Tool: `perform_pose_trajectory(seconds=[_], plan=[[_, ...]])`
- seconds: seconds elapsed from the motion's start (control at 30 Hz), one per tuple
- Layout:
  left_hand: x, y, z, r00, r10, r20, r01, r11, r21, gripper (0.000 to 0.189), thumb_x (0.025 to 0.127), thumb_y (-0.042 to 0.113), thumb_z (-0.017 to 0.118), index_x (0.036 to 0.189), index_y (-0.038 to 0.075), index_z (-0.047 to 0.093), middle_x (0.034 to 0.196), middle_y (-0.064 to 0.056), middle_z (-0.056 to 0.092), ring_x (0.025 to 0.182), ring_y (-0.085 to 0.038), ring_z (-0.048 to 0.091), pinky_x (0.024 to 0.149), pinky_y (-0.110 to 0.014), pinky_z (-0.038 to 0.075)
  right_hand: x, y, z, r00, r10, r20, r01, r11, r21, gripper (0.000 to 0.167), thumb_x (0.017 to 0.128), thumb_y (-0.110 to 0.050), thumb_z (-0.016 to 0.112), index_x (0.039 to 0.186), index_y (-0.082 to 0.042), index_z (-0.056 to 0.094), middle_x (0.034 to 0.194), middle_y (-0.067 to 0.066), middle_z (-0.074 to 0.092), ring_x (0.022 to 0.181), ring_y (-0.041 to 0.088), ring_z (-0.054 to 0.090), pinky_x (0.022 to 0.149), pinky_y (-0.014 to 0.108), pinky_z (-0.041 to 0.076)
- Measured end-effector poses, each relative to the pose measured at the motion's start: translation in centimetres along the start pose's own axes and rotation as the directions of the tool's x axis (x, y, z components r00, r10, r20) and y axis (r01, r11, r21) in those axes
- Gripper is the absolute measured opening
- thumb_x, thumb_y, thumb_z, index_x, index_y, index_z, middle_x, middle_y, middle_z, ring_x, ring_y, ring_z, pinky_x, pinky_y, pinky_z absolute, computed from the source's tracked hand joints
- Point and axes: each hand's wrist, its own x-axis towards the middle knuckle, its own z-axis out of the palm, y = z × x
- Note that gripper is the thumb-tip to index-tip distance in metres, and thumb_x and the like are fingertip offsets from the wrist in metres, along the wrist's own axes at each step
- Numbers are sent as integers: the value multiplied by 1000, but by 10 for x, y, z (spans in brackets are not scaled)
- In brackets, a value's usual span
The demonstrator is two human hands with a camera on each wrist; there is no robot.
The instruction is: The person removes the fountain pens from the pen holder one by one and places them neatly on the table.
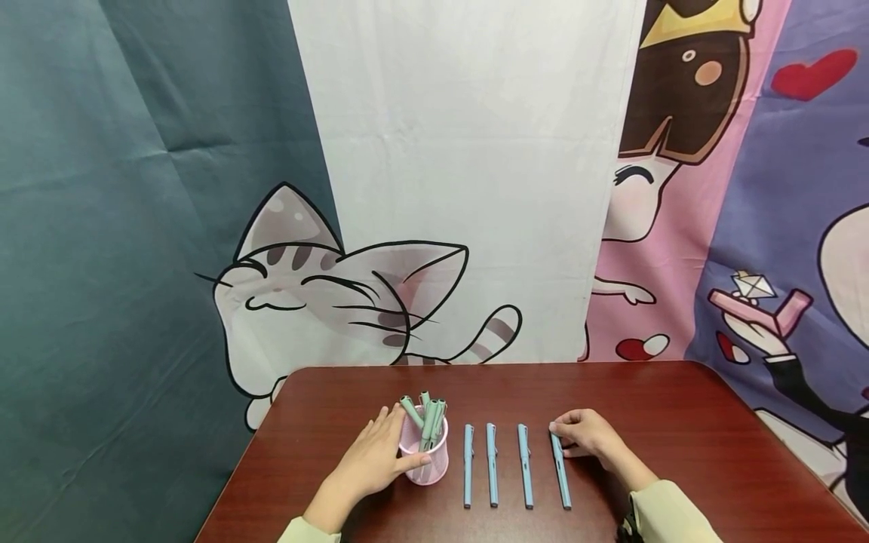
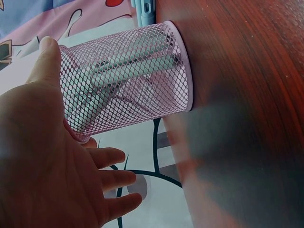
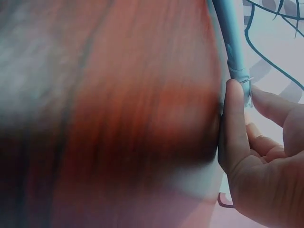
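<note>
A pink mesh pen holder (image 1: pixel 434 461) stands upright on the table with several green pens (image 1: pixel 431 422) leaning in it. My left hand (image 1: pixel 370 458) is at its left side, fingers straight and thumb across the front near the rim; in the left wrist view the mesh wall (image 2: pixel 128 78) lies beside the thumb. To the right of the holder, several light-blue pens lie in a row, spaced apart. My right hand (image 1: pixel 592 435) pinches the cap end of the rightmost blue pen (image 1: pixel 561 475) between thumb and finger. That pen (image 3: pixel 230 33) also shows in the right wrist view.
Nearest the holder lies one blue pen (image 1: pixel 468 467), followed by a second (image 1: pixel 492 466) and a third (image 1: pixel 526 467). The reddish-brown table (image 1: pixel 611 385) ends at the back against a cartoon-printed cloth (image 1: pixel 475 188).
</note>
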Motion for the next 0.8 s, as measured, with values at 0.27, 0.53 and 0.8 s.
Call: perform_pose_trajectory(seconds=[0.27, 0.53, 0.8], plan=[[-1, 0, -1, 1000, 7, -5, -7, 1000, -3, 106, 87, 72, 60, 155, -5, 32, 158, -28, 35, 149, -46, 28, 118, -62, 27, -1, -6, 4, 999, 0, -40, -4, 994, -107, 16, 93, -10, 71, 99, 5, 69, 87, 12, 63, 72, 19, 65, 62, 37, 62], [1, -2, 1, 1000, 4, -1, -4, 1000, 1, 105, 88, 71, 60, 155, -4, 31, 159, -27, 35, 149, -45, 27, 118, -61, 26, 1, -6, 5, 999, -6, -42, 1, 992, -126, 13, 93, -9, 71, 96, 3, 68, 85, 11, 64, 70, 19, 66, 63, 38, 62], [1, -3, 1, 1000, 3, 1, -3, 1000, 2, 110, 86, 77, 56, 155, -4, 31, 158, -26, 35, 149, -45, 28, 118, -62, 27, 1, -9, 4, 1000, -10, -27, 7, 992, -124, 14, 93, -8, 71, 96, 5, 66, 87, 12, 64, 72, 19, 66, 65, 38, 62]])
